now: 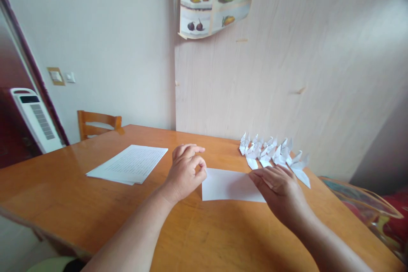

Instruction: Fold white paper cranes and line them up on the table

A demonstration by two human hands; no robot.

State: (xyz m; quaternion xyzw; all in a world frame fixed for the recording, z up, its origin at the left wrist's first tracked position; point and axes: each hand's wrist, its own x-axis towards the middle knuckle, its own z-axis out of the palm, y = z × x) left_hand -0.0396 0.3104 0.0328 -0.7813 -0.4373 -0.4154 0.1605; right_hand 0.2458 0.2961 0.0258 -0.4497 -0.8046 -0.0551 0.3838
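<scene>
A folded white sheet of paper (228,185) lies flat on the wooden table (95,204) in front of me. My left hand (185,171) rests at its left edge, thumb and forefinger curled together in a pinch on that edge. My right hand (280,190) lies flat over the sheet's right end, fingers stretched out and pressing on it. Just behind the sheet stands a row of several small white folded paper cranes (274,154).
A stack of printed pages (130,164) lies on the table to the left. A wooden chair (97,122) stands at the far left corner, a white appliance (36,119) beyond it. A wooden panel (270,72) with a fruit picture (215,4) rises behind the table.
</scene>
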